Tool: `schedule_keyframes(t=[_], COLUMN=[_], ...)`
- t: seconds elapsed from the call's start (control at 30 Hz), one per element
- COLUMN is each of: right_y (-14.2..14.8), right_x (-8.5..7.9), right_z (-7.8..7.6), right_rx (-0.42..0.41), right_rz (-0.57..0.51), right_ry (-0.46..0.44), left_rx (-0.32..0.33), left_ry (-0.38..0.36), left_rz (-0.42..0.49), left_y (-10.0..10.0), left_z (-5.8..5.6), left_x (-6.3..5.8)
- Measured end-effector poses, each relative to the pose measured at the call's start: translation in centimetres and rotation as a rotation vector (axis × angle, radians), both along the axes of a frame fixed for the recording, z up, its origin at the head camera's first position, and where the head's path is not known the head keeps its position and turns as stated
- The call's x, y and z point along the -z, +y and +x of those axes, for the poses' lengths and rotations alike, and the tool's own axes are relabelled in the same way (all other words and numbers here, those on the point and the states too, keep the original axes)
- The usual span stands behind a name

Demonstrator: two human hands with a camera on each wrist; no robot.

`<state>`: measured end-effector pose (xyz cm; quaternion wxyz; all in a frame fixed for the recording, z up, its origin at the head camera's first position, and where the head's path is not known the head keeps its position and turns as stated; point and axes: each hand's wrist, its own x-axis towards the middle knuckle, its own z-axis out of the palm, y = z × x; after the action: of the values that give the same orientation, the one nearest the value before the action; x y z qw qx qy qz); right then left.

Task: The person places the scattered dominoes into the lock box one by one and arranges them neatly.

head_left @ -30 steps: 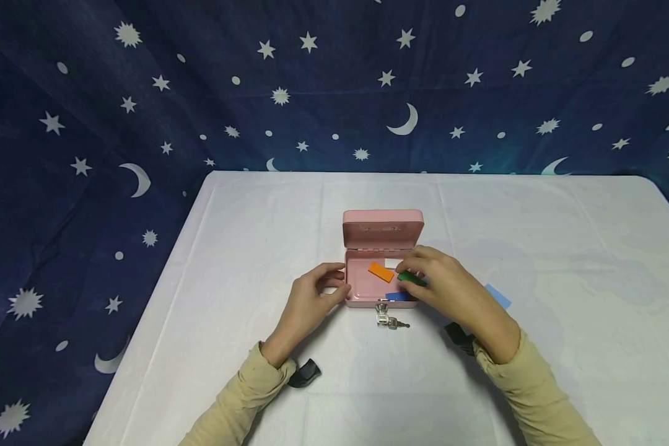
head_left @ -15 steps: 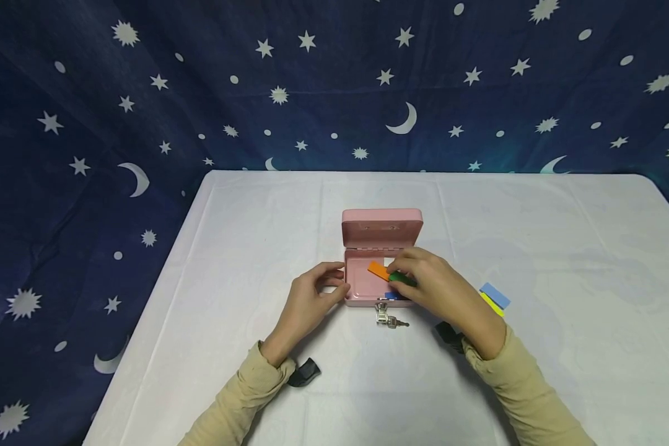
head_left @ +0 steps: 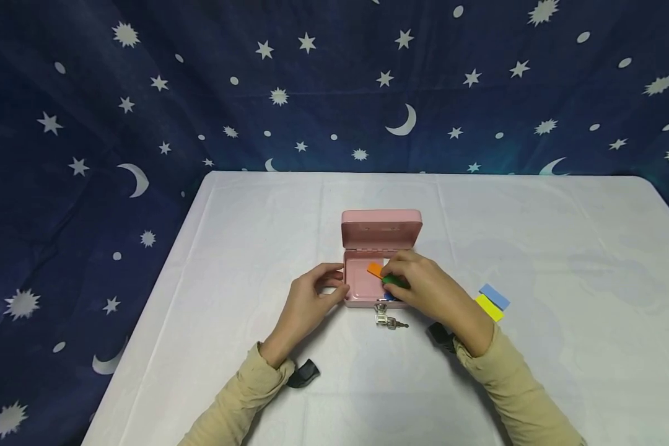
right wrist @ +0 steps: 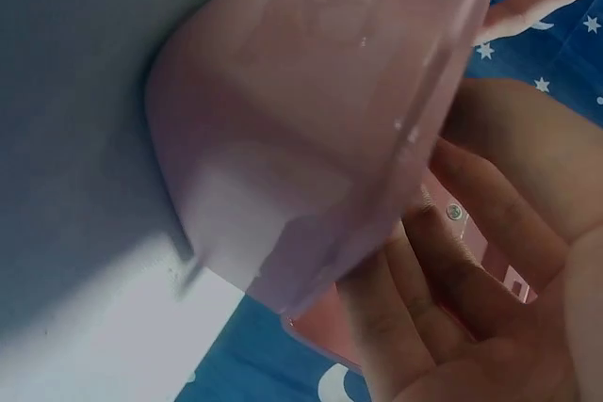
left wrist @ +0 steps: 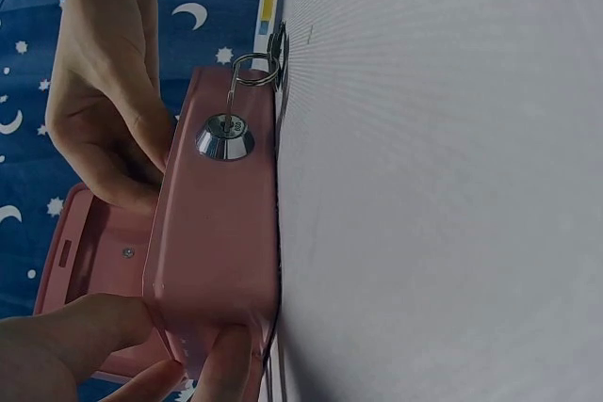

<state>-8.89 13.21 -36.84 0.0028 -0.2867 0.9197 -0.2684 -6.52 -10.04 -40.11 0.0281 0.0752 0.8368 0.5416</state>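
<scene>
Left hand (head_left: pixel 312 293) grips pink box (head_left: pixel 362 284), lid (head_left: pixel 381 233) up; right hand (head_left: pixel 425 283) over it pinches green piece (head_left: pixel 394 282); lock (left wrist: pixel 224 139) marking illegible.

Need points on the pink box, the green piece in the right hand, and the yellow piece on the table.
Pink box (left wrist: pixel 221 233): left wrist view, middle of its front wall.
Green piece (head_left: pixel 393 282): head view, middle of its exposed part.
Yellow piece (head_left: pixel 489 307): head view, middle of its top face.
</scene>
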Motion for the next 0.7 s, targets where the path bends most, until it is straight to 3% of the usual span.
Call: schedule_keyframes(t=[0.7], right_y=[-0.3], right_x=[1.2], right_z=[-0.3], right_rx=[-0.022], right_rz=[0.012], right_ry=[-0.006], left_rx=[0.010], left_ry=[-0.002], left_rz=[0.011], left_y=[0.0], left_z=[0.0], left_x=[0.0])
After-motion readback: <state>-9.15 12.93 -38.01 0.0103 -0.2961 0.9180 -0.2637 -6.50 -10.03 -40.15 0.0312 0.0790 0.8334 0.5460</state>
